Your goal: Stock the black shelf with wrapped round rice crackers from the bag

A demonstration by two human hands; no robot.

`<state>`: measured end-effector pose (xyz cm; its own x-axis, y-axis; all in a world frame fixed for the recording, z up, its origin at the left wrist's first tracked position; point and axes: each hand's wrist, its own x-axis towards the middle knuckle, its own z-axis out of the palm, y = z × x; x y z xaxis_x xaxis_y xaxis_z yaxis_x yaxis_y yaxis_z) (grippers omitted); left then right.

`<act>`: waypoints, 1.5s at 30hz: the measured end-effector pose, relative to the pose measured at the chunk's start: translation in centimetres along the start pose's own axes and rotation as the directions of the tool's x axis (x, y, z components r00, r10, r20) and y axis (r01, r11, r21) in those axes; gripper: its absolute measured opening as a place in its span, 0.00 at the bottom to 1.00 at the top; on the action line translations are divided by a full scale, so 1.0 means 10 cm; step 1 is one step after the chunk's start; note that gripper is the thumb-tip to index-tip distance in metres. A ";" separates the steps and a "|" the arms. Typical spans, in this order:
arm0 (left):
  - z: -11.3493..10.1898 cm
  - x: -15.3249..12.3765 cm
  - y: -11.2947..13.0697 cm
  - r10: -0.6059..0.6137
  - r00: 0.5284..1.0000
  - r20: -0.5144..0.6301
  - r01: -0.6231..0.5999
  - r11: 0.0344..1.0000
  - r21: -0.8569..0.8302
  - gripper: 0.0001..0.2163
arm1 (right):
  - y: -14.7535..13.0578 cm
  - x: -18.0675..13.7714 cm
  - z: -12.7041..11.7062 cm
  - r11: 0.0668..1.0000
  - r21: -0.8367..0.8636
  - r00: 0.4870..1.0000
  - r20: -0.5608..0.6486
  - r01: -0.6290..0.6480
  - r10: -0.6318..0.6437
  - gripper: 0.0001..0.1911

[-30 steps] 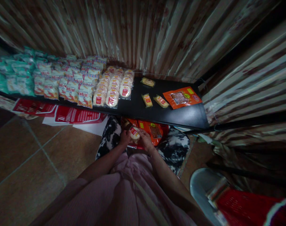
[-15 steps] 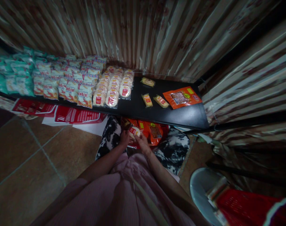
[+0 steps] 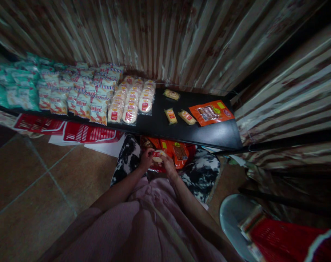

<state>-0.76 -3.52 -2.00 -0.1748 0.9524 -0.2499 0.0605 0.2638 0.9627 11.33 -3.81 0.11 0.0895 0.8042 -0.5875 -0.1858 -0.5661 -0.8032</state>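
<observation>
Between my two hands I hold a round, pale cracker packet point(image 3: 158, 155) with a red label, in clear wrap. My left hand point(image 3: 146, 159) is closed on its left edge, and my right hand point(image 3: 168, 165) grips its right side. Just beneath lies a red basket point(image 3: 193, 151) on my lap with orange snack bags point(image 3: 179, 154) in it. On the black bench ahead stand rows of similar round packets point(image 3: 129, 115). Right of these lie three small yellow packets point(image 3: 170, 116) and a flat orange bag point(image 3: 211, 112).
White snack bags point(image 3: 80, 103) and green bags point(image 3: 22, 91) fill the left of the black bench point(image 3: 209, 137). Red baskets point(image 3: 89, 134) sit on the floor below it. A pale tub point(image 3: 228, 214) with a red basket point(image 3: 285, 236) stands at my right. Curtains point(image 3: 160, 40) hang behind.
The round packet has turned and shifted slightly right in my hands. Both hands have moved a little with it. Things on the bench stay as they were.
</observation>
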 end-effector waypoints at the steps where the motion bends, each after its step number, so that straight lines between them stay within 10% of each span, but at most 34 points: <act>1: -0.01 0.00 0.00 0.031 0.999 0.007 -0.032 0.998 0.051 0.13 | -0.01 0.00 0.00 1.000 -0.004 1.000 -0.005 -0.007 0.007 0.13; 8: -0.03 -0.02 0.03 0.163 0.986 0.039 -0.168 0.957 0.237 0.14 | -0.11 -0.07 0.02 1.000 -0.024 0.999 0.044 -0.002 0.003 0.16; 24: -0.03 -0.12 0.15 -0.081 0.990 0.115 0.083 0.996 -0.012 0.07 | -0.35 -0.13 0.00 0.984 0.079 0.979 0.138 -0.162 0.151 0.14; 45: 0.00 -0.06 0.05 -0.273 0.959 0.080 0.284 0.920 -0.269 0.23 | -0.31 -0.11 0.06 0.965 0.189 0.969 0.204 -0.181 0.142 0.15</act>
<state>-0.61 -3.97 -1.39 -0.1053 0.8535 -0.5104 -0.2586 0.4720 0.8428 11.20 -2.77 3.32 -0.1392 0.7356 -0.6630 -0.3801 -0.6579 -0.6502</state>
